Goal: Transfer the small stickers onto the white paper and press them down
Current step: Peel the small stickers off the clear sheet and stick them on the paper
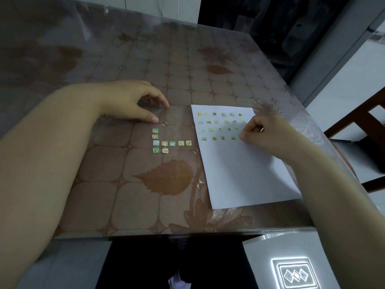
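Note:
A white paper (245, 170) lies on the right of the table, with several small green and yellow stickers (214, 126) stuck in rows along its top. A clear sticker sheet (177, 122) lies to its left and carries several remaining stickers (164, 143). My left hand (129, 101) holds the sheet's far left corner between thumb and forefinger. My right hand (262, 132) is curled into a loose fist. Its fingertips press on the paper at the right end of the fourth sticker row. Whatever lies under them is hidden.
The table (125, 195) has a brown leaf-patterned cloth under a clear cover. Its front edge is close to me. A wooden chair (362, 122) stands just off the table's right edge. Tiled floor shows below.

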`<act>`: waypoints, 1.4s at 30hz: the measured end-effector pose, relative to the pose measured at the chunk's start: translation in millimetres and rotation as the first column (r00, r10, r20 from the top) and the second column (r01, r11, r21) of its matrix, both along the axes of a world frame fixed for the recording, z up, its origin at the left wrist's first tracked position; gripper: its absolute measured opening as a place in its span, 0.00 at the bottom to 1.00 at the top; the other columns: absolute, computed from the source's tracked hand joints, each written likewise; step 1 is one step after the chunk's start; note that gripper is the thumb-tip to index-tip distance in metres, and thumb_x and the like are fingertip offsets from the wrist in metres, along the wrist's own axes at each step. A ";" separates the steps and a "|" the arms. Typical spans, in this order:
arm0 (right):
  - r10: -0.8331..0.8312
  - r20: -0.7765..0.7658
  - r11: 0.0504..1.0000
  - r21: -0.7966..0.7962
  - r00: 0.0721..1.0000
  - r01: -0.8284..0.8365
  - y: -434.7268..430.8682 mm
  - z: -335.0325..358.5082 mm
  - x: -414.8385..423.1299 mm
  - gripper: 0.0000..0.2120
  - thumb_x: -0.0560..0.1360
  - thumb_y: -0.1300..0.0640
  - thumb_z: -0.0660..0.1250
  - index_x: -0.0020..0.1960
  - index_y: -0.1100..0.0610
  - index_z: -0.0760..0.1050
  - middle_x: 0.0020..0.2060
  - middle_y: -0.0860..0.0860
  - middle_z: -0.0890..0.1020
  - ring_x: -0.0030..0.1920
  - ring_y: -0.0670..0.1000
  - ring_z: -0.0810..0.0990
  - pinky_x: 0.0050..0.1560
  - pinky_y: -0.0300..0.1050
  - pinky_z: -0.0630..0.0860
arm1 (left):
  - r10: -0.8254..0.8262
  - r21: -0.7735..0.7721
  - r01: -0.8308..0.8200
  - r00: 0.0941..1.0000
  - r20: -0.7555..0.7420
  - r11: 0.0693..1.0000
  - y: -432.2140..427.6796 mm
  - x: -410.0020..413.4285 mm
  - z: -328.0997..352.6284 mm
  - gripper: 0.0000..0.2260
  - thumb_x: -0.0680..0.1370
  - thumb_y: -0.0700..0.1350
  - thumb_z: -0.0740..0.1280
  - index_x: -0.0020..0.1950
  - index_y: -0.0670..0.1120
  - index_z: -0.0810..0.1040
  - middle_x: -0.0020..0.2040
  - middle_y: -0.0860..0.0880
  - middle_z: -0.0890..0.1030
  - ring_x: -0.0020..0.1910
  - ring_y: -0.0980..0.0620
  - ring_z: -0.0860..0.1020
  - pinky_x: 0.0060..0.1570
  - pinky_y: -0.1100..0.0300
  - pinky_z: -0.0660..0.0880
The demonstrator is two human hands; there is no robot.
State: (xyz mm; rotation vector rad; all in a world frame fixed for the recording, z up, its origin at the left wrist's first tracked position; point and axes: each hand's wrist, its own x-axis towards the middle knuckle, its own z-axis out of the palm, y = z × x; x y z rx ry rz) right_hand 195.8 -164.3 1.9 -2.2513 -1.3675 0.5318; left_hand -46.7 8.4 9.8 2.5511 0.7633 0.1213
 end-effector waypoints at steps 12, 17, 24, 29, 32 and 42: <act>0.429 0.226 0.885 0.090 0.875 -0.457 34.0 14.5 -97.8 0.07 0.73 0.53 0.66 0.49 0.50 0.79 0.39 0.44 0.75 0.43 0.48 0.76 0.46 0.42 0.72 | 0.004 0.014 -0.004 1.000 -0.015 1.000 -3.0 -0.7 1.0 0.17 0.71 0.44 0.70 0.58 0.52 0.75 0.50 0.53 0.72 0.53 0.53 0.73 0.57 0.61 0.66; 0.368 0.194 0.910 0.124 0.909 -0.395 59.4 0.9 -121.7 0.08 0.71 0.52 0.69 0.49 0.51 0.80 0.48 0.52 0.80 0.49 0.52 0.78 0.48 0.45 0.73 | 0.012 0.025 -0.012 1.000 -0.018 1.000 -4.0 -0.8 1.0 0.17 0.71 0.42 0.69 0.59 0.51 0.75 0.52 0.50 0.73 0.54 0.51 0.73 0.59 0.56 0.69; 0.347 -0.036 0.932 0.127 0.937 -0.340 64.5 0.6 -122.4 0.03 0.70 0.59 0.70 0.42 0.57 0.82 0.26 0.44 0.71 0.36 0.46 0.73 0.40 0.41 0.70 | 0.014 0.023 -0.014 1.000 0.001 1.000 -7.8 1.6 3.1 0.16 0.71 0.42 0.69 0.58 0.50 0.75 0.51 0.50 0.73 0.54 0.50 0.74 0.58 0.56 0.70; 0.358 -0.077 0.922 0.187 0.930 -0.339 57.3 1.5 -121.2 0.03 0.71 0.58 0.69 0.41 0.55 0.81 0.27 0.43 0.72 0.31 0.42 0.71 0.35 0.34 0.68 | 0.020 0.019 -0.019 1.000 -0.014 1.000 -6.3 1.4 1.6 0.16 0.71 0.42 0.69 0.58 0.51 0.75 0.52 0.49 0.73 0.54 0.51 0.74 0.58 0.56 0.69; 0.293 -0.115 0.934 0.249 0.949 -0.258 43.6 21.3 -93.9 0.03 0.72 0.56 0.69 0.43 0.56 0.80 0.30 0.46 0.76 0.28 0.40 0.71 0.27 0.28 0.65 | 0.027 0.028 -0.026 1.000 -0.011 0.999 -3.9 1.4 -0.2 0.15 0.71 0.44 0.70 0.57 0.52 0.76 0.52 0.51 0.74 0.54 0.52 0.74 0.57 0.60 0.68; -0.079 -0.197 0.996 -0.059 0.977 0.069 -17.4 19.8 10.3 0.04 0.73 0.58 0.69 0.43 0.57 0.81 0.40 0.54 0.82 0.41 0.53 0.77 0.39 0.45 0.71 | 0.027 0.041 -0.027 1.000 -0.008 0.999 -0.7 1.8 -2.1 0.16 0.71 0.44 0.71 0.57 0.54 0.76 0.51 0.51 0.74 0.53 0.53 0.74 0.57 0.62 0.66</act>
